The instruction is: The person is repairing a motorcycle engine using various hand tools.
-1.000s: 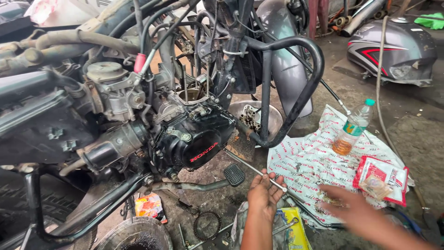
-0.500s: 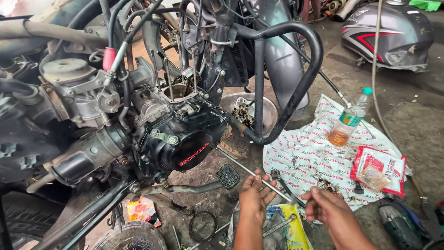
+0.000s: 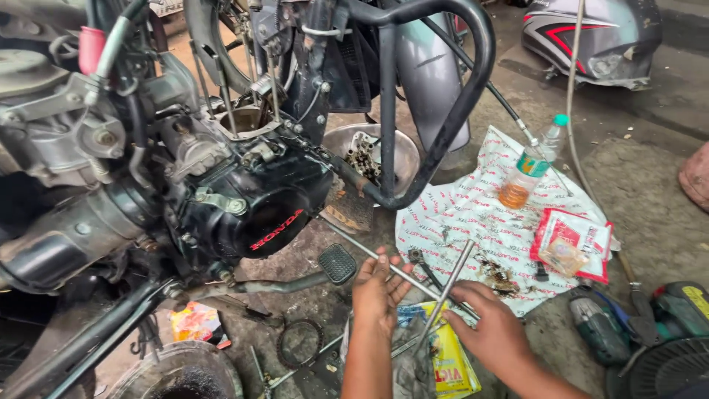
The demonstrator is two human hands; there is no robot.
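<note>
The right hand (image 3: 496, 331) closes around a long silver metal rod (image 3: 449, 282), which slants up just beside the left hand (image 3: 375, 294). That left hand lies open, fingers spread, over the greasy floor (image 3: 295, 258) below the black engine cover (image 3: 266, 214).

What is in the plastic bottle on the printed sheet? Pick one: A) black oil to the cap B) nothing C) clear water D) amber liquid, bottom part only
D: the bottle stands upright on the sheet, its amber liquid filling only the bottom part.
</note>
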